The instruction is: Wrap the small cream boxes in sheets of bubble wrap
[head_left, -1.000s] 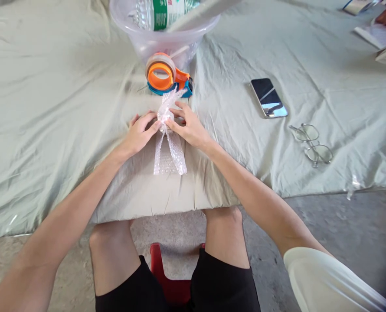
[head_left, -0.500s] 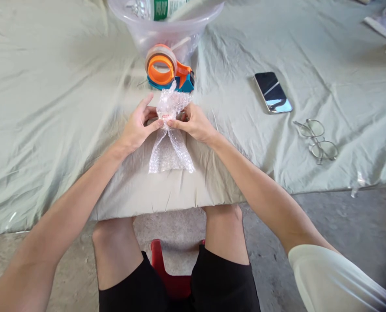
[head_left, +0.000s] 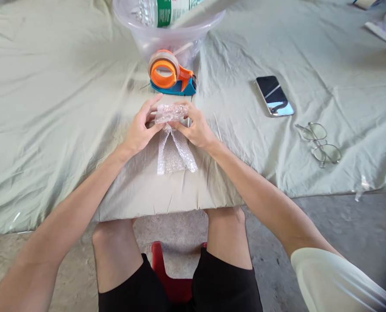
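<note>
Both hands hold a piece of clear bubble wrap (head_left: 176,158) near the table's front edge. My left hand (head_left: 143,128) pinches its left side, thumb in front and fingers behind. On the other side my right hand (head_left: 196,125) grips it with the thumb near the middle and the index finger over the top. The upper part is folded into a bundle between the hands; whatever it wraps is hidden. Two flaps hang toward me in an upside-down V. Just beyond stands a tape dispenser (head_left: 187,86), orange and blue, with a roll of tape on it.
Behind the dispenser is a translucent plastic basin (head_left: 173,37) holding a green-labelled bottle (head_left: 165,12). To the right lie a phone (head_left: 274,96) and eyeglasses (head_left: 319,143). A wrinkled pale green cloth (head_left: 66,86) covers the table. A red stool (head_left: 170,277) shows below.
The upper end of the bubble wrap, which stuck up toward the dispenser, is now folded down into the bundle. My right index finger has come over its top.
</note>
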`<action>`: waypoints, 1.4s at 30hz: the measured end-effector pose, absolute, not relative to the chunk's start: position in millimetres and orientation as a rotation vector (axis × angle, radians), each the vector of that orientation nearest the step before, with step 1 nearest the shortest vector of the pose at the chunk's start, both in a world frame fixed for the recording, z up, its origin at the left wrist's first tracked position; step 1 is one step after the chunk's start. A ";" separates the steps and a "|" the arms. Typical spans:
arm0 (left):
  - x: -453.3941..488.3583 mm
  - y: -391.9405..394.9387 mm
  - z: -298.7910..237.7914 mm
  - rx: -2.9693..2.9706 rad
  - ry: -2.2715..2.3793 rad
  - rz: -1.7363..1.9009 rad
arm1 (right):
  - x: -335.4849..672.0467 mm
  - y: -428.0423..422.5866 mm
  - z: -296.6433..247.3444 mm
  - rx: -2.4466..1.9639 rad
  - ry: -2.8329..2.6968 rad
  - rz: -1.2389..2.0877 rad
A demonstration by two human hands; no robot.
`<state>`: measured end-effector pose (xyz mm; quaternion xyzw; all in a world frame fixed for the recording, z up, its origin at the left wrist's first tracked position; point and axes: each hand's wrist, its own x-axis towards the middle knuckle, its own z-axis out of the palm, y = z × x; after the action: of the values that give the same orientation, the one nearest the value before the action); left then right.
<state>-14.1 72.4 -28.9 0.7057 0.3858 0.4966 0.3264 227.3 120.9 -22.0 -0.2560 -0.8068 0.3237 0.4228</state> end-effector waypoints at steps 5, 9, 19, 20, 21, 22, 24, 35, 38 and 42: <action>-5.7 64.3 -19.4 2.070 1.149 1.379 | 226.1 118.8 -21.7 -0.552 -2.098 0.606; -6.7 57.8 -15.1 2.328 1.276 1.442 | 223.8 116.5 -22.7 -0.466 -2.072 0.581; -15.7 45.2 -1.4 2.763 1.289 1.091 | 240.6 114.0 -13.4 -0.353 -2.092 0.613; -17.5 43.1 0.3 2.784 1.279 1.042 | 243.9 114.6 -13.9 -0.343 -2.109 0.616; -19.0 40.9 1.6 2.802 1.271 0.995 | 247.1 115.6 -14.7 -0.336 -2.127 0.626; -20.1 38.7 2.6 2.811 1.271 0.950 | 250.2 117.0 -15.8 -0.331 -2.143 0.643; -21.6 35.0 3.6 2.802 1.288 0.875 | 255.4 120.6 -17.9 -0.329 -2.186 0.681; -39.4 42.7 4.5 2.634 1.191 0.852 | 246.8 116.4 -22.7 -0.411 -2.284 0.647; -40.8 46.1 -0.9 2.639 1.189 0.906 | 239.1 117.5 -24.7 -0.458 -2.267 0.603; -41.1 47.4 -1.7 2.640 1.134 0.964 | 235.8 122.5 -27.1 -0.477 -2.225 0.572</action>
<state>-41.1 47.4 -1.7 0.8697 0.3735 0.3178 0.0556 235.8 122.5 -27.1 -0.1874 -0.8742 0.2248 0.3874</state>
